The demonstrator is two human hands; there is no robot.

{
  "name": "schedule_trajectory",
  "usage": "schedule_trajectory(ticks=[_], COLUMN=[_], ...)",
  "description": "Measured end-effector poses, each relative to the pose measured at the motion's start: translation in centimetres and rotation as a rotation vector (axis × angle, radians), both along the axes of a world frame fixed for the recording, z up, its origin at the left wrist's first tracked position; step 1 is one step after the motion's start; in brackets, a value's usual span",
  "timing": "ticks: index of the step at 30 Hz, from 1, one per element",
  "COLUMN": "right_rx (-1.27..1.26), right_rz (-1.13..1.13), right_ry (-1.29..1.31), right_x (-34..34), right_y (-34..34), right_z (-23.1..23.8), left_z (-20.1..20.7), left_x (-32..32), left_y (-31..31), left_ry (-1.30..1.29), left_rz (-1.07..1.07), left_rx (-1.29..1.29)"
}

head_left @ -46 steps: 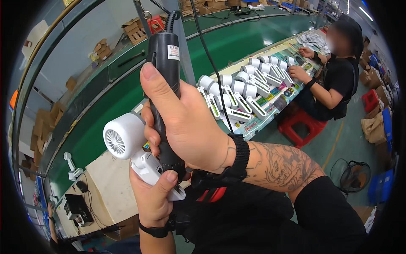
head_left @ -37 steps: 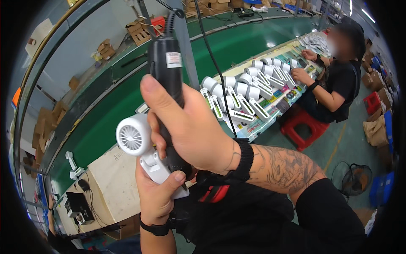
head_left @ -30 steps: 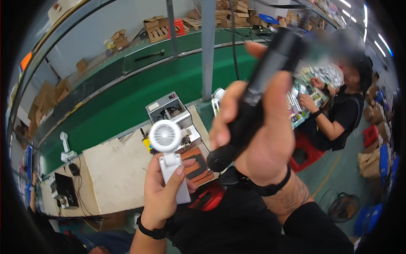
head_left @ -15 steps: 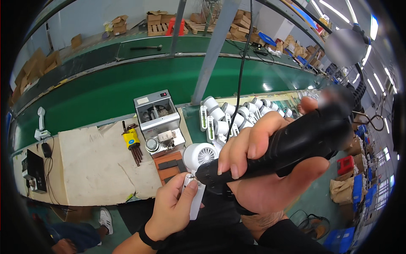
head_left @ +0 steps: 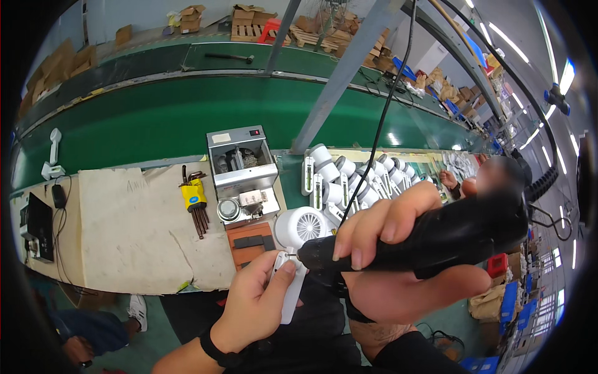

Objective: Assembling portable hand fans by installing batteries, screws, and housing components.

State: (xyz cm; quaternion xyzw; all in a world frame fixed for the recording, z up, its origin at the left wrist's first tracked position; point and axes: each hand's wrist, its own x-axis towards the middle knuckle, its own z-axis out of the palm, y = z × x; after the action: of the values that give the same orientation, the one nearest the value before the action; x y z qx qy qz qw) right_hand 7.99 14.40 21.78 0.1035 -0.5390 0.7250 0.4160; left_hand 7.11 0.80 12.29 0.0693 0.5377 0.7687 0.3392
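"What are your hands doing?"

"My left hand (head_left: 255, 298) is closed round the handle of a white plastic handheld fan with a round, grilled head (head_left: 300, 229), thumb pressed on it. My right hand (head_left: 389, 294) has its fingers curled over a black, thick-bodied power screwdriver (head_left: 430, 240). The thin bit points into the fan's hinge end; I can't tell how deep it sits."

"Where is the fan, then?"

"Held up on my side of the open-topped silver metal machine (head_left: 246, 179), a little to its right."

"And the desk?"

"The desk (head_left: 137, 240) wears a worn, creased beige sheet to the left of the machine. A yellow holder with dark metal rods (head_left: 195, 194) lies just beside the machine on that side, and a black box-shaped device (head_left: 38, 225) sits well apart, at the far left. In front of the machine is a flat orange-brown pad with dark grey blocks (head_left: 249, 244). To its right crowd more white-and-grey fans (head_left: 349, 181), with a co-worker's hand (head_left: 448, 179) beyond them."

"What about the room?"

"Behind the machine runs a wide, glossy green belt (head_left: 162, 115). Farther back lie a dark long-handled hammer (head_left: 230, 58) and brown cardboard boxes (head_left: 252, 15). A slanting grey metal post (head_left: 342, 81) rises to the machine's right, and bright strip lights (head_left: 509, 42) hang farther that way."
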Motion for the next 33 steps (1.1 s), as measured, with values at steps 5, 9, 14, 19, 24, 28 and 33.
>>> schedule_trajectory(ticks=[5,9,14,19,24,28,33], right_rx=[0.078,0.128,0.294,0.248,0.233,0.219,0.189], right_rz=[0.001,0.11,0.176,0.068,0.069,0.106,0.15], right_ry=[0.002,0.071,0.084,0.093,0.117,0.141,0.173], right_x=[-1.1,-2.0,-2.2,-2.9,-3.3,-3.9,-4.7], right_y=[-0.6,0.9,1.9,0.0,0.5,0.8,0.7], right_z=[-0.7,-2.0,-2.7,-3.4,-4.7,-5.4,-6.2], left_z=[-0.9,-1.1,-1.6,-2.3,-3.1,-3.3,-3.9], left_x=[-0.9,-1.5,-2.1,-2.6,-3.1,-3.4,-3.8], left_y=[0.1,0.3,0.0,0.1,0.0,0.1,0.0], left_ry=[-0.028,0.035,0.12,0.23,0.401,0.439,0.478], left_rz=[0.019,0.021,0.002,0.069,0.1,0.151,0.18], left_rx=[0.001,-0.031,-0.103,-0.154,-0.218,-0.23,-0.268])
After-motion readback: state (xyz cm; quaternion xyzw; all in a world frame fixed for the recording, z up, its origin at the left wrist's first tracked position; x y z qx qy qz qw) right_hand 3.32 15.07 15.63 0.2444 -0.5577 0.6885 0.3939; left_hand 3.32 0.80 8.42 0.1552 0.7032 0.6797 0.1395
